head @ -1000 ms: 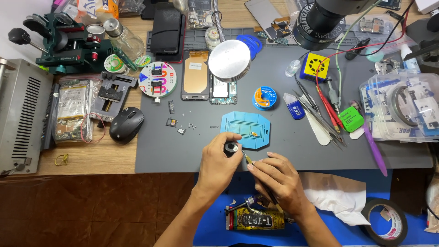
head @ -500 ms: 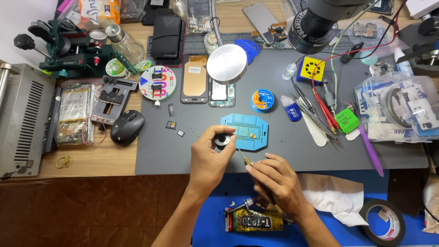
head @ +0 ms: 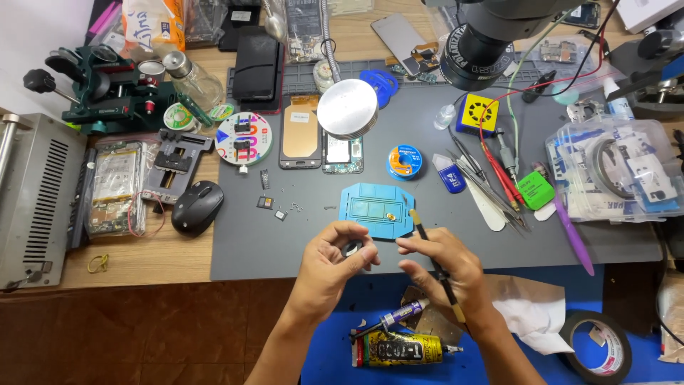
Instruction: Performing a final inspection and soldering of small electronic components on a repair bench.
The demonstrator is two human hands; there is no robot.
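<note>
Head view, looking down at a cluttered repair bench. Left hand (head: 333, 262) sits at the near edge of the grey work mat (head: 285, 257), fingers curled and pinched on a small dark round part (head: 352, 249); part mostly hidden by fingertips, can't tell what it is exactly. Right hand (head: 443, 262) just right of it, thumb and fingers closed on a thin dark tool with a yellowish tip (head: 427, 253), shaft running from near-right up to far-left, tip just beside the blue fixture plate (head: 376, 208). Hands near each other, fingertips almost meeting, not clearly touching. Both hover over the near mat edge, just near of the blue fixture plate.

Near of the hands: yellow glue tube (head: 399, 349) lying on a blue cloth (head: 335, 314), purple-capped small tube (head: 399, 316) just beyond it, white tissue (head: 531, 321) to the right, black tape roll (head: 595, 346) at the near right corner.

Far on the mat: round silver lamp head (head: 347, 108), opened phone (head: 301, 135) left of it, blue solder wick spool (head: 405, 161), tweezers cluster (head: 484, 182) right, green tag (head: 535, 190), purple pry stick (head: 570, 235). Left of the mat: black mouse (head: 197, 207), grey vented box (head: 32, 192) at the far left. Microscope (head: 484, 43) at the far top, bag of tape rolls (head: 616, 175) on the right.
</note>
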